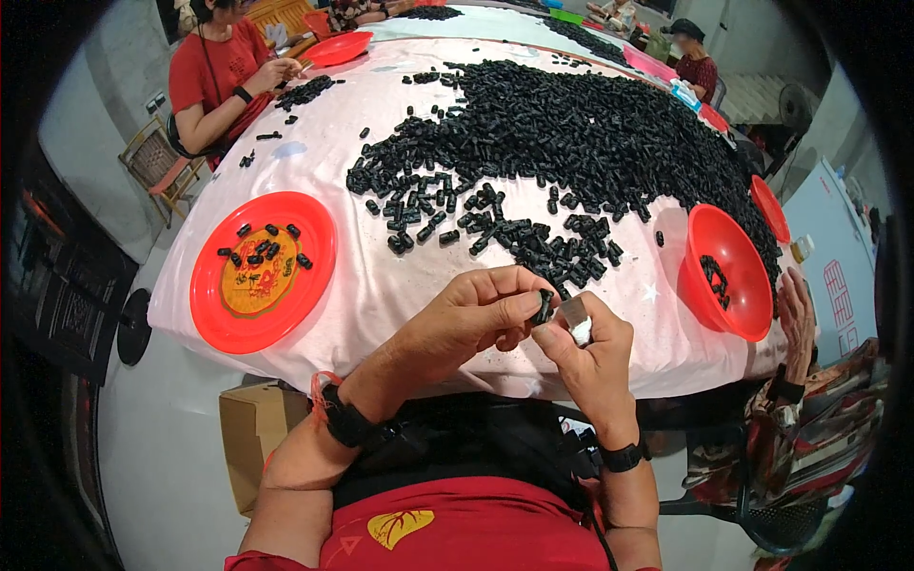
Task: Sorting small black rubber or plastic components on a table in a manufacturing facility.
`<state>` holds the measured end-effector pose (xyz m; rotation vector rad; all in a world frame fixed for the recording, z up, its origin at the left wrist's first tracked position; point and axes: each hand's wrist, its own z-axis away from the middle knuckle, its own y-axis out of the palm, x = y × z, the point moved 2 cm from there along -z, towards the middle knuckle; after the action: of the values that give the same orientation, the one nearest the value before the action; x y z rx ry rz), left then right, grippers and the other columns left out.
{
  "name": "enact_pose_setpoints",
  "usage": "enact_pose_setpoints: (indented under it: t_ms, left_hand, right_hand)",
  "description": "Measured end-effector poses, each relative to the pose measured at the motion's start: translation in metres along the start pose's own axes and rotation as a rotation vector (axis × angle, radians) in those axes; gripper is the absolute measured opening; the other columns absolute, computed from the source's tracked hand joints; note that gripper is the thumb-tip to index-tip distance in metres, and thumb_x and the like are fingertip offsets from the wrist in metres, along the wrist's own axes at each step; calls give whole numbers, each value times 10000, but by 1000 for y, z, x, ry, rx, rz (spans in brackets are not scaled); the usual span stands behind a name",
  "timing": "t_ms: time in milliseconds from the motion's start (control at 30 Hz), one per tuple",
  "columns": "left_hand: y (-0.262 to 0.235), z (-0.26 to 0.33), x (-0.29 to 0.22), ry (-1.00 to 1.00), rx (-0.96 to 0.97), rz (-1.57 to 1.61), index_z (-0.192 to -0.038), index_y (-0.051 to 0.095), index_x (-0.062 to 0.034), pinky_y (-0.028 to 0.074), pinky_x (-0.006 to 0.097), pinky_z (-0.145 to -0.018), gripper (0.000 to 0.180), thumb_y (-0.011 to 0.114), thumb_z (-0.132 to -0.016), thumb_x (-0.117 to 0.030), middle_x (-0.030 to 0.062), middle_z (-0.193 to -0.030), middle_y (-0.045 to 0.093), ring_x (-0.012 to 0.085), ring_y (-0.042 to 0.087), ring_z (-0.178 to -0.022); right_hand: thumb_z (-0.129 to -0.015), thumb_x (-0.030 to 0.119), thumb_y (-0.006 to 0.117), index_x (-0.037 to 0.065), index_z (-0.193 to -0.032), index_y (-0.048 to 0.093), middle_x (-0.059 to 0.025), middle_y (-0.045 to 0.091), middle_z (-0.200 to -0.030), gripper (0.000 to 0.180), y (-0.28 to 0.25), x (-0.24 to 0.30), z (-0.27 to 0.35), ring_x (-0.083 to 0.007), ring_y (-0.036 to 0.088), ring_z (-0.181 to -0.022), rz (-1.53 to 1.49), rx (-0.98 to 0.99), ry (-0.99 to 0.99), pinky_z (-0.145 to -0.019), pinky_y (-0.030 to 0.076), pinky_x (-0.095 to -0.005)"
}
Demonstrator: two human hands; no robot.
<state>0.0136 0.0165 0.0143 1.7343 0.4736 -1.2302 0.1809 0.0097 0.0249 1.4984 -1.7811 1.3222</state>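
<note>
Near the table's front edge, my left hand [476, 309] pinches a small black plastic part [546, 306] between thumb and fingertips. Close beside it, my right hand [598, 352] is closed on a small flat blade [573, 310] with white wrapping at its lower end. The blade's tip is right by the black part; whether they touch, I cannot tell. Just beyond my hands lie loose black parts, spreading back into a large heap [571, 124]. To the left, a red plate [319, 224] with a yellow-orange centre carries several black parts. A red bowl [750, 247] at the right holds more.
A pink-white cloth covers the table [400, 285]. At my right sits a person whose hand [796, 309] is by the bowl. Across the far left, a person in red [224, 71] handles parts. A cardboard box [249, 438] stands on the floor; a fan [792, 105] is at far right.
</note>
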Motion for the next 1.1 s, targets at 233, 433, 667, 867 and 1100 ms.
enact_pose_setpoints:
  t_ms: [233, 433, 667, 867, 1100]
  left_hand:
    - [-1, -1, 6, -8, 40, -21, -1138, 563, -54, 410, 162, -628, 287, 559, -927, -248, -55, -862, 593, 3, 510, -723]
    - [-1, 0, 4, -9, 25, -94, -1130, 570, -49, 397, 149, -614, 288, 563, -920, -246, -56, -849, 593, -2, 509, -723]
    - [1, 0, 2, 0, 8, -115, -1116, 583, -55, 383, 143, -586, 271, 563, -918, -240, -65, -810, 585, -7, 505, -695]
    - [1, 0, 0, -3, -8, -158, -1097, 594, -58, 370, 140, -573, 250, 556, -920, -230, -64, -799, 591, -15, 489, -673]
    - [2, 0, 0, 7, 6, -153, -1093, 598, -56, 367, 138, -576, 250, 552, -922, -233, -61, -802, 594, -16, 476, -668]
  right_hand:
    - [-761, 307, 753, 16, -814, 615, -99, 619, -623, 326, 2, -6, 1, -121, 589, -538, 44, 49, 14, -470, 436, -262]
    - [-769, 334, 740, 24, -843, 644, -104, 620, -614, 332, 3, -9, 2, -174, 607, -522, 77, 71, 58, -474, 445, -277]
    - [-779, 352, 725, 35, -849, 652, -114, 626, -625, 334, 3, -7, 1, -207, 628, -535, 109, 59, 17, -476, 452, -290]
    - [-771, 366, 728, 33, -835, 647, -117, 625, -623, 349, 4, -8, 2, -227, 634, -537, 142, 47, -20, -472, 456, -297]
    - [-770, 373, 726, 31, -809, 645, -126, 615, -614, 354, 5, -9, 2, -242, 617, -515, 163, 23, -41, -462, 450, -301]
